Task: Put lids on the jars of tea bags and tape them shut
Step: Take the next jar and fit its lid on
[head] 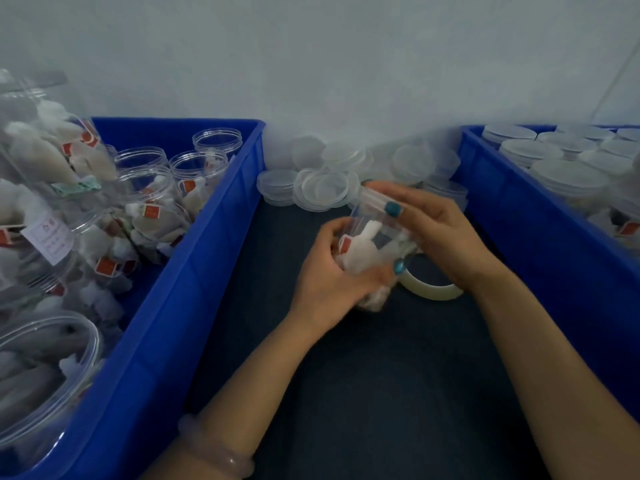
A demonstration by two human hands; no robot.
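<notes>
A clear plastic jar (369,242) of white tea bags is tilted over the dark table, between both hands. My left hand (332,275) grips its lower body from the left. My right hand (436,230) curls over its top end, where a translucent lid (372,199) sits, thumb pressed on the lid's side. A roll of clear tape (433,291) lies flat on the table just below my right hand. Loose translucent lids (318,187) are heaped at the back of the table.
A blue crate (194,258) on the left holds several open jars of tea bags (149,206). On the right, another blue crate (519,209) holds several lidded jars (568,178). A pale wall stands behind. Dark table surface (381,393) lies between the crates.
</notes>
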